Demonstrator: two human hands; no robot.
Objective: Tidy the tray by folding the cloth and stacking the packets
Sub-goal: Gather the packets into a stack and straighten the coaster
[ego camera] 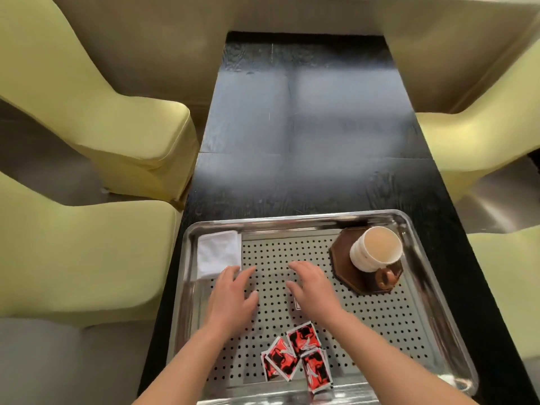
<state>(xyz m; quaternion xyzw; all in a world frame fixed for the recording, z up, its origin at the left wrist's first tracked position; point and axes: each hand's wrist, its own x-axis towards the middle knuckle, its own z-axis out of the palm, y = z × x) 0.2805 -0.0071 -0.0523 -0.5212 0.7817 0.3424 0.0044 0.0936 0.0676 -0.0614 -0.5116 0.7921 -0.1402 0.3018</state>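
Observation:
A steel tray [432, 323] with a perforated floor lies on the dark table. A white cloth [217, 252], folded into a small rectangle, sits in the tray's far left corner. Several red-and-black packets [295, 358] lie loosely overlapped near the front edge. Another packet [297, 304] peeks out from under my right hand. My left hand [232, 296] hovers with straight fingers just right of the cloth's near corner. My right hand [314, 287] is spread flat over the tray's middle, on or just above that packet.
A paper cup [375, 248] of milky drink stands on a brown octagonal coaster [344, 270] in the tray's far right corner. Yellow-green chairs [96, 258] flank the narrow black table [306, 141] on both sides.

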